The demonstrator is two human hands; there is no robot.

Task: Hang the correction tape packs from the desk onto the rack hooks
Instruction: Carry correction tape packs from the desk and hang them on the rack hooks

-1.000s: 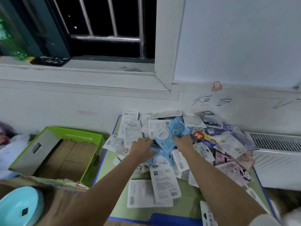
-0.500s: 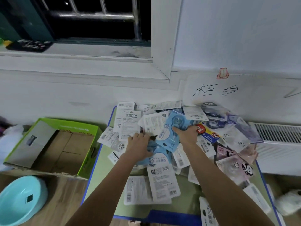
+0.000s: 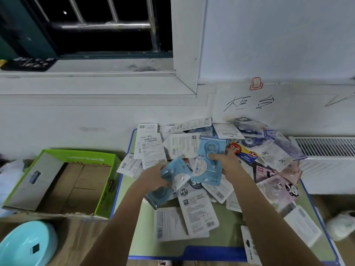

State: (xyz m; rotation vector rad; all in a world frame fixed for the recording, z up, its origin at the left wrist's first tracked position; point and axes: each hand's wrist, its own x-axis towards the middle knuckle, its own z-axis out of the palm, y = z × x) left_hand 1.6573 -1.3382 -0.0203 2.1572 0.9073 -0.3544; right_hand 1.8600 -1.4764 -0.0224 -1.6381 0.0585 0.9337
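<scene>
I see my left hand [image 3: 153,176] with fingers wrapped around a blurred blue pack [image 3: 169,181], lifted just above the heap near the middle of the desk [image 3: 140,233]. My right hand [image 3: 227,162] pinches another blue pack [image 3: 208,160], thumb pressed on its front. The remaining packs [image 3: 192,212] lie scattered toward the desk's far edge by the wall. A green box [image 3: 63,181] sits beside the desk's left edge.

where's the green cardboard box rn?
In the head view, the open green cardboard box sits left of the green desk with blue edging, beside the left hand, with a light blue plastic bowl in front of it.
</scene>
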